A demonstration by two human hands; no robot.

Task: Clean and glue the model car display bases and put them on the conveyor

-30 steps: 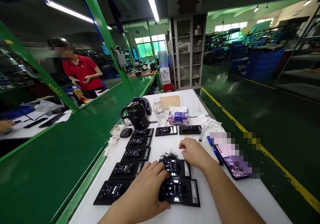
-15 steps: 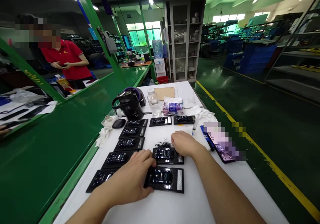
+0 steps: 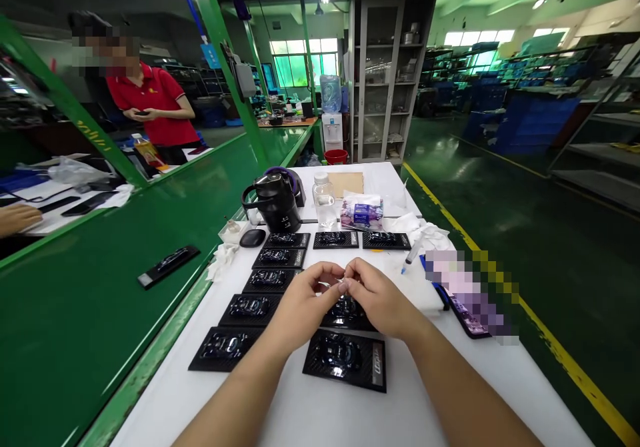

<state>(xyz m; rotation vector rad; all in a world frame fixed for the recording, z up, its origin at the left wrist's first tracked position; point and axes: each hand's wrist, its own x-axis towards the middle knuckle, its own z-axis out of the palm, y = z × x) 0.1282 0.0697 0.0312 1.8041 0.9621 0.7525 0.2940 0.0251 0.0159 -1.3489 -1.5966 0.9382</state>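
Observation:
My left hand [image 3: 307, 300] and my right hand [image 3: 383, 297] meet at the fingertips above the middle of the table. Both are closed in a pinch. Something small and pale shows between them, too small to make out. Partly hidden below my hands is a black plaque with a glossy dark model car [image 3: 345, 308] on it. Closer to me lies another car plaque [image 3: 345, 360], slightly turned, with a lettered silvery strip at its right end. Several similar car plaques [image 3: 250, 307] form a column to the left.
Two car plaques [image 3: 336, 239] lie farther back, near a syringe [image 3: 413, 254]. Behind them stand a black jug [image 3: 277, 204], a clear bottle [image 3: 324, 200] and a tissue pack [image 3: 361, 214]. A phone [image 3: 470, 300] rests at right. Another plaque [image 3: 169, 266] shows on green at left; a co-worker [image 3: 150, 104] stands beyond.
My left hand has left the nearest plaque and joined my right hand's fingertips. That plaque is now slightly turned, its strip darker than before. A plaque now shows on the green at left.

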